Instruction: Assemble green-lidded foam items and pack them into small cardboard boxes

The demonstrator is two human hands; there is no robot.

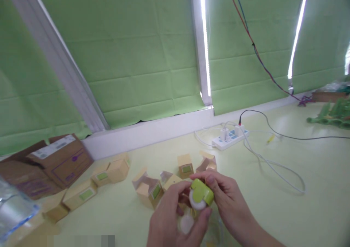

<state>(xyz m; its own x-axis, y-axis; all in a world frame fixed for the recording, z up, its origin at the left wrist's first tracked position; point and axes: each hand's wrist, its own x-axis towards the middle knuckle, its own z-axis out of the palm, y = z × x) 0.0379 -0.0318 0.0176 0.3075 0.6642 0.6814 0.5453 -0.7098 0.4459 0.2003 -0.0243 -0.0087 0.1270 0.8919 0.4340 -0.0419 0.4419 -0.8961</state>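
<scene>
A small lime-green and white plastic device [202, 194], rounded with a white disc-like side, is held up between my two hands. My right hand [231, 198] grips it from the right, thumb on top and fingers behind. From the left, my left hand [171, 218] has its fingers closed around the lower side of the device. A whitish round piece [187, 223] shows by the left palm; how it is held is unclear. Just beyond the hands stand an open small tan box [149, 190], another open box [206, 161] and a closed box [185, 165].
Several more tan boxes [80, 195] line the left side of the table, before a large brown carton [64, 159]. A clear plastic package [16, 207] is at far left. A white power strip [231, 139] with cables lies at back right, green tubes [333, 116] beyond.
</scene>
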